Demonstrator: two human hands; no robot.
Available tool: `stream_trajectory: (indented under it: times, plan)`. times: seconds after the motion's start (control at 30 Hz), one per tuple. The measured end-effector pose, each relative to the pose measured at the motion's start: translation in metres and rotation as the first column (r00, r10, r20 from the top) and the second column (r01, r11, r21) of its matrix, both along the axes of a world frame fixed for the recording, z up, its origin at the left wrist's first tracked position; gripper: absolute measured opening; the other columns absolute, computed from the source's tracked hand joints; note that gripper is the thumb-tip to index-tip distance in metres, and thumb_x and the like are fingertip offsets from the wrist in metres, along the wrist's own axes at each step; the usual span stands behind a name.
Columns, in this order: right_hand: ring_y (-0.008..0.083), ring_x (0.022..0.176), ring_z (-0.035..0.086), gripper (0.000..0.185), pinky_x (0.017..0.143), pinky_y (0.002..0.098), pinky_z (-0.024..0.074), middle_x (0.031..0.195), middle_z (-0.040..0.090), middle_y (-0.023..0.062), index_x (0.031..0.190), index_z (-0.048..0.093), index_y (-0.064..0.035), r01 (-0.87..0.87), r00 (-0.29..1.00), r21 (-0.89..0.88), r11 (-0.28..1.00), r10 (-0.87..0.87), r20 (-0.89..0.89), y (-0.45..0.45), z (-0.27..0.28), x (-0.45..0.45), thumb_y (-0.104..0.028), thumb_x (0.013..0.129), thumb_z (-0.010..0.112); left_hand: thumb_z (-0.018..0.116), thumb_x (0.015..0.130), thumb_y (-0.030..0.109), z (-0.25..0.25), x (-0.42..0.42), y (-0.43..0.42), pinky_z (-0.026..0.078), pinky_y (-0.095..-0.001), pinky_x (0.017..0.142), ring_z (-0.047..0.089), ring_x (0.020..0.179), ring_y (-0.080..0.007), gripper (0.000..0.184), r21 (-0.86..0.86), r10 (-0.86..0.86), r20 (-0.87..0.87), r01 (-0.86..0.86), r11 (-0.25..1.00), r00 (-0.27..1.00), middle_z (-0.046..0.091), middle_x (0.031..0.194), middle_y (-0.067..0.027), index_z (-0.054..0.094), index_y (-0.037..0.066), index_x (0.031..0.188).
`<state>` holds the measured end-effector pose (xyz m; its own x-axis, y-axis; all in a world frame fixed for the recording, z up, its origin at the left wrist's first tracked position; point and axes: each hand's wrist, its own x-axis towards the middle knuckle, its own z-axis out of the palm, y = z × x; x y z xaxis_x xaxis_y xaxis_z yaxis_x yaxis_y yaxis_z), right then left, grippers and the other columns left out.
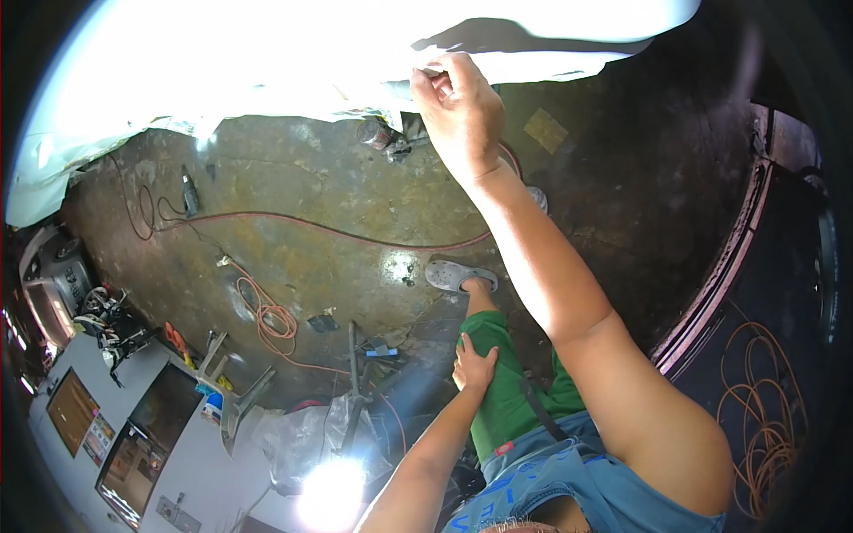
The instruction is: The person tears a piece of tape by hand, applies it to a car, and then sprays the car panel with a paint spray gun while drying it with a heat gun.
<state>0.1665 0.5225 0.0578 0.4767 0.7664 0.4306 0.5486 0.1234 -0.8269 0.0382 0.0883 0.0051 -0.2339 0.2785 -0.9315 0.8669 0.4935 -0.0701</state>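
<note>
My right hand [460, 115] is raised at the lower edge of a large, glaring white surface [267, 62], whose hanging border looks like thin sheeting. Its fingers are curled into a pinch. Whatever sits between the fingertips is too small or washed out to make out. Just above them, a dark curved patch [498, 37] shows on the white surface. My left hand [475, 366] rests on the knee of my green trousers [498, 400], fingers spread, with nothing in it.
A red hose [338, 234] crosses the stained floor near my grey clog [458, 276]. An orange cord [271, 315] lies coiled at left, close to a metal stand [354, 373]. Below the white edge stands a can [373, 134]. A bright lamp [330, 493] shines at the bottom.
</note>
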Motion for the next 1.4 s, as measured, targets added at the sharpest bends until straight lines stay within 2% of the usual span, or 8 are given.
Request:
stream_trajectory:
  times: [0.43, 0.73, 1.4]
  plan:
    - [0.0224, 0.070, 0.070, 0.018, 0.061, 0.0346, 0.0555, 0.082, 0.069, 0.0061, 0.090, 0.061, -0.0091, 0.015, 0.998, -0.025, 1.000, -0.014, 0.057, 0.009, -0.004, 0.000, -0.017, 0.081, 0.075, 0.067, 0.082, 0.058, 0.000, 0.000, -0.002, 0.049, -0.0501, 0.099, 0.056, 0.125, -0.0393, 0.095, 0.016, -0.007, -0.002, 0.007, 1.000, 1.000, 0.045, 0.148, -0.0182, 0.027, 0.014, 0.156]
    - [0.0207, 0.068, 0.069, 0.013, 0.058, 0.0318, 0.0546, 0.079, 0.067, 0.0050, 0.085, 0.060, -0.0099, 0.020, 1.000, -0.010, 1.000, -0.020, 0.014, -0.006, -0.006, 0.003, -0.012, 0.081, 0.072, 0.067, 0.082, 0.058, 0.002, 0.001, 0.002, 0.050, -0.0494, 0.098, 0.057, 0.123, -0.0384, 0.095, -0.005, -0.026, -0.016, 0.026, 1.000, 1.000, 0.046, 0.147, -0.0182, 0.027, 0.014, 0.156]
    - [0.0230, 0.068, 0.070, 0.013, 0.059, 0.0347, 0.0559, 0.079, 0.069, 0.0074, 0.089, 0.064, -0.0087, 0.026, 0.998, -0.004, 1.000, -0.026, 0.053, 0.008, -0.007, -0.001, -0.017, 0.083, 0.073, 0.066, 0.083, 0.057, 0.001, 0.000, 0.003, 0.049, -0.0498, 0.100, 0.055, 0.126, -0.0381, 0.094, -0.019, -0.007, -0.005, 0.007, 1.000, 1.000, 0.045, 0.148, -0.0182, 0.026, 0.014, 0.157]
